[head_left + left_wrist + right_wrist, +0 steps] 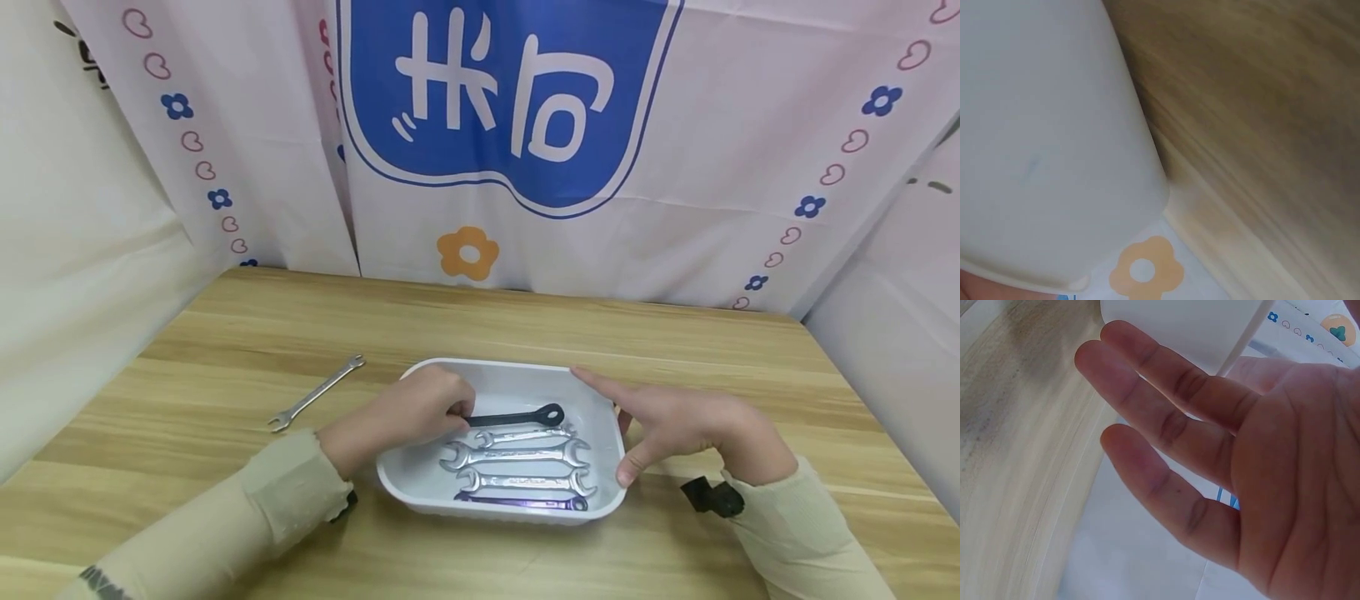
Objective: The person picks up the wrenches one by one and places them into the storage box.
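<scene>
A white rectangular tray stands on the wooden table. My left hand reaches over its left end and grips one end of a black wrench, whose ring end points right. In front of it lie a small silver wrench, a larger double open-ended wrench, another silver wrench and a purple wrench. At the tray's right end, my right hand touches the rim with forefinger and thumb spread apart. Its other fingers stretch out beside the tray wall in the right wrist view.
A silver double open-ended wrench lies on the table, left of the tray. A white printed cloth hangs behind the table's back edge, with white cloth at both sides.
</scene>
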`<action>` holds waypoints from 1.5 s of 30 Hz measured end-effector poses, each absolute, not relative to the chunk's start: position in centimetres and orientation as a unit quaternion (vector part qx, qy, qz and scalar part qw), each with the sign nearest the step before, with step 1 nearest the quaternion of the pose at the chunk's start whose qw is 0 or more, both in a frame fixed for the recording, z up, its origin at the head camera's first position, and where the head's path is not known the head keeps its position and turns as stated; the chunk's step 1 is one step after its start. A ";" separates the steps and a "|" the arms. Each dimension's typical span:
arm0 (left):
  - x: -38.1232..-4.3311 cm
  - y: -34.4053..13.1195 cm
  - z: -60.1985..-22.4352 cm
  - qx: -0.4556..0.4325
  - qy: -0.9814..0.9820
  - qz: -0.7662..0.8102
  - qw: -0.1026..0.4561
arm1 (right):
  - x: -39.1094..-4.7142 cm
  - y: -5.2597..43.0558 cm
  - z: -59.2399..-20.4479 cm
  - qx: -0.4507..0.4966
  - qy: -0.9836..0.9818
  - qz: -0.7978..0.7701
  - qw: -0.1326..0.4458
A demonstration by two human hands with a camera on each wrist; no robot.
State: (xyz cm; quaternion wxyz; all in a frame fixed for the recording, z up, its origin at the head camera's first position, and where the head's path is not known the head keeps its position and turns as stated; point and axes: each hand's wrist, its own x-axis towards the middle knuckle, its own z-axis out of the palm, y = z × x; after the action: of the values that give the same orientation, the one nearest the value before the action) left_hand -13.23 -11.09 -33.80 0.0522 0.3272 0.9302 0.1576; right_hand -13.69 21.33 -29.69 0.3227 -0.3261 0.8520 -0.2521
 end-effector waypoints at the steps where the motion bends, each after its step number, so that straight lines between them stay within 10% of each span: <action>1: -13.2 -11.1 -33.8 0.327 0.930 0.156 0.051 | -13.7 21.3 -29.7 -0.327 0.852 -0.252 0.322; 28: -12.1 -12.2 -32.1 0.301 0.933 0.186 0.069 | -13.8 21.1 -29.7 -0.311 0.847 -0.266 0.339; 45: -12.3 -20.0 -29.6 0.200 0.959 0.200 -0.027 | -13.6 21.3 -29.9 -0.318 0.850 -0.265 0.327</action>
State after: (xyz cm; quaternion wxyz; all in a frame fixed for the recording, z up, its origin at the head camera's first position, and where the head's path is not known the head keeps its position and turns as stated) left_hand -12.33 -20.01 -29.59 -0.0266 0.2002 0.9588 0.1999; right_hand -13.63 21.32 -29.92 0.3270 -0.3176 0.8498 -0.2646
